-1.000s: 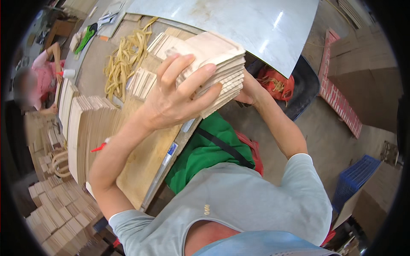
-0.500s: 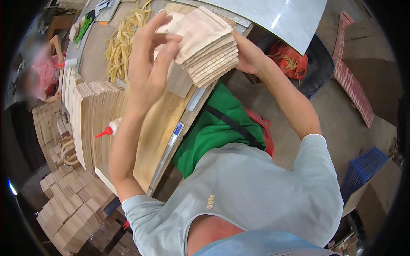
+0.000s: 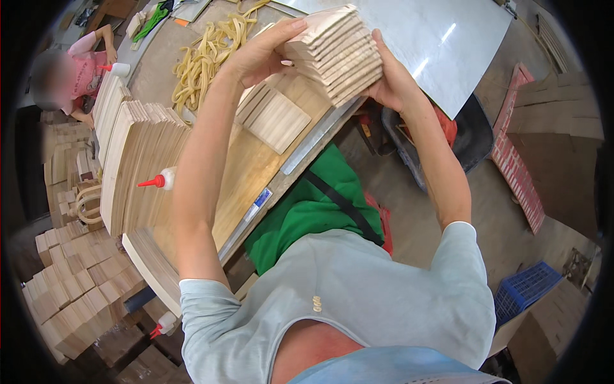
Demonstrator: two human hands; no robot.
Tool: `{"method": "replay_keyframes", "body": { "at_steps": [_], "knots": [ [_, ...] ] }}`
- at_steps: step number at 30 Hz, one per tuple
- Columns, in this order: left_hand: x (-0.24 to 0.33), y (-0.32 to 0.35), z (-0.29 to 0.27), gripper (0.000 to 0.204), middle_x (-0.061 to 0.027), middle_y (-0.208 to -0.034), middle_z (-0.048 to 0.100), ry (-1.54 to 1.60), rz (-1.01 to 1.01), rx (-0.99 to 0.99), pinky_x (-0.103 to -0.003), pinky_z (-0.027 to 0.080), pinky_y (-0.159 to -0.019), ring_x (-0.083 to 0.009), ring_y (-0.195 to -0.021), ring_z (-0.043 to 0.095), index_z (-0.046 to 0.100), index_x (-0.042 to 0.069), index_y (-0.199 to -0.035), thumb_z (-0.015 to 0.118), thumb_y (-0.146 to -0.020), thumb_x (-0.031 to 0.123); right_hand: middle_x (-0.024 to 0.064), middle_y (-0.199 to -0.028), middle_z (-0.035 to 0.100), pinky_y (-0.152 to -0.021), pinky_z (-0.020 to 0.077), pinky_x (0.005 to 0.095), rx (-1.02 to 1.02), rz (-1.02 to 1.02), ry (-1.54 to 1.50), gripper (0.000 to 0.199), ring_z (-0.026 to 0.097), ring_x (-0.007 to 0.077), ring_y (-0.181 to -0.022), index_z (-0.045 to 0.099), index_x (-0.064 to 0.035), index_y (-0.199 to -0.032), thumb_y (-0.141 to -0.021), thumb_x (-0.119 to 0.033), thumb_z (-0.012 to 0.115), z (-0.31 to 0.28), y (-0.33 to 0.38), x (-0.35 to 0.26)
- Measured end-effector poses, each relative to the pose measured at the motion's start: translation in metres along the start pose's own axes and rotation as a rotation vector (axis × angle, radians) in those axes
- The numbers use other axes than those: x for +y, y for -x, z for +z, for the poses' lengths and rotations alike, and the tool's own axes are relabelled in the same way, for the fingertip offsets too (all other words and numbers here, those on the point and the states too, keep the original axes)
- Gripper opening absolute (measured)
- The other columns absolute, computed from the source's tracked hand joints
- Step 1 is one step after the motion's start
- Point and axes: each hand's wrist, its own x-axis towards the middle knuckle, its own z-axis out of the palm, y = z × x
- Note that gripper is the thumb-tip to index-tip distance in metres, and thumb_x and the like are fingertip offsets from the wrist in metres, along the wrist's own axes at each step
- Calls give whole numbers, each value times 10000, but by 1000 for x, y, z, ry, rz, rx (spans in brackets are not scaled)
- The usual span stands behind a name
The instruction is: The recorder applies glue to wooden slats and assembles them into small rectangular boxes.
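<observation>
A woodworking workshop: the workbench (image 3: pixel 249 185) bears cut boards (image 3: pixel 137 166) and a glue bottle (image 3: pixel 168 179); left of it stand, apparently, stacked wooden blocks (image 3: pixel 83 281).

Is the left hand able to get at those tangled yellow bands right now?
Probably not right away: the left hand is holding the stack of wooden boards with the right hand. Otherwise the way looks free: the yellow bands lie just to its left.

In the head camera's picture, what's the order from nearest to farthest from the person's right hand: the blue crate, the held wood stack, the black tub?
1. Wood stack: touching the right hand, on its left.
2. Black tub: below and to the right.
3. Blue crate: much farther off, toward the lower right.
</observation>
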Motion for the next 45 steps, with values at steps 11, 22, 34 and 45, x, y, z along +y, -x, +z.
{"method": "replay_keyframes", "body": {
  "at_steps": [11, 22, 34, 45],
  "knots": [
    [-8, -13, 7, 539, -94, -1179, 587, 126, -2, 14, -406, 446, -930, -212, -1077, 557, 506, 66, -1255, 584, -890, 454, 143, -1241, 546, -887, 512, 438, -32, -98, 13, 707, 567, 241, -1111, 418, 8, -1313, -942, -590, 351, -10, 0, -4],
    [18, -20, 20, 538, -77, -1181, 589, -355, 92, 142, -309, 417, -950, -148, -1033, 562, 503, 12, -1298, 608, -898, 355, 128, -1108, 610, -853, 516, 366, 38, -145, -69, 674, 606, 194, -1008, 495, 18, -1233, -883, -556, 546, -16, -5, 8],
    [23, -11, 22, 785, -185, -1196, 561, -436, 167, 208, -307, 425, -934, -216, -1095, 544, 384, -84, -1354, 721, -799, 357, 233, -1239, 524, -959, 419, 324, 129, -339, 98, 874, 542, 259, -1130, 356, 89, -1353, -809, -531, 645, -15, -14, 21],
    [35, 6, 45, 837, -178, -1271, 501, -577, 130, 119, -330, 399, -963, -232, -1124, 511, 327, 15, -1423, 734, -749, 300, 205, -1197, 548, -904, 466, 310, 193, -379, 282, 779, 565, 218, -1088, 371, 68, -1352, -865, -499, 593, -8, -13, 24]
  ]
}}
